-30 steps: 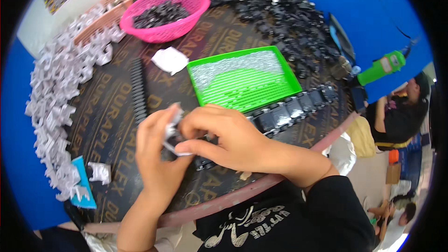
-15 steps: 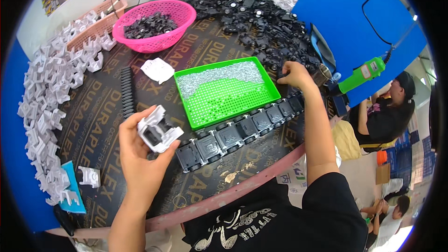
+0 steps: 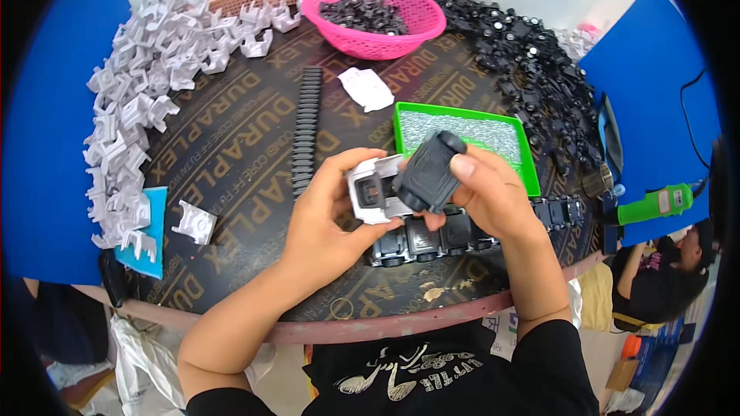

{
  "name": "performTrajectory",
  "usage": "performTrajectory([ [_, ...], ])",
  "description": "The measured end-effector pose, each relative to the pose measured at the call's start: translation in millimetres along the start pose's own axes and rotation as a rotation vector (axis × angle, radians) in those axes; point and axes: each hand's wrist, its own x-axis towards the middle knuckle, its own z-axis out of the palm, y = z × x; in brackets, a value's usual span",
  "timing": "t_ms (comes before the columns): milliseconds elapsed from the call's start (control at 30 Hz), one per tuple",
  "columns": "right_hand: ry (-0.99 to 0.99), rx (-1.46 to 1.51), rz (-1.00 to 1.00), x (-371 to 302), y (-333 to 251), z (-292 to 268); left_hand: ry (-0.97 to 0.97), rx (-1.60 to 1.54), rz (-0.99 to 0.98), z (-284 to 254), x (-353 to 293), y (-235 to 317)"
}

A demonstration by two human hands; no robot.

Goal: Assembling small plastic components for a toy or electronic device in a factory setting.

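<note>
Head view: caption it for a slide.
Left hand holds a white plastic housing; right hand presses a black part against it.

1. One pink basket (image 3: 375, 15) at upper centre.
2. One green tray (image 3: 462, 117) at centre right.
3. Two hands, each holding one part: white (image 3: 371, 199), black (image 3: 428, 172).

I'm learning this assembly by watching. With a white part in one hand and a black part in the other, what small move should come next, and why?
Probably press the black part down onto the white part. The right hand holds it tilted against the white part's edge, which the left hand steadies, and the two do not look seated.
</note>
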Motion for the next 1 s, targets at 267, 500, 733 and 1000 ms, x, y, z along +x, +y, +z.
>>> performTrajectory([
  [267, 0.149, -0.535, -0.297, 9.6, 33.0, 5.6, -0.087, 0.044, -0.074, -1.2, -1.8, -5.2],
  [500, 0.185, -0.178, -0.169, 1.6, 31.3, -2.4, -0.076, 0.06, -0.062, 2.2, -0.3, -6.9],
  [733, 0.238, 0.099, -0.135, -6.8, 40.2, 10.1, 0.007, 0.08, -0.017, 7.3, -2.4, -5.9],
  [1000, 0.119, 0.134, -0.084, -14.2, 25.2, 0.8, 0.033, 0.145, 0.0, 0.2, -2.7, -11.9],
])
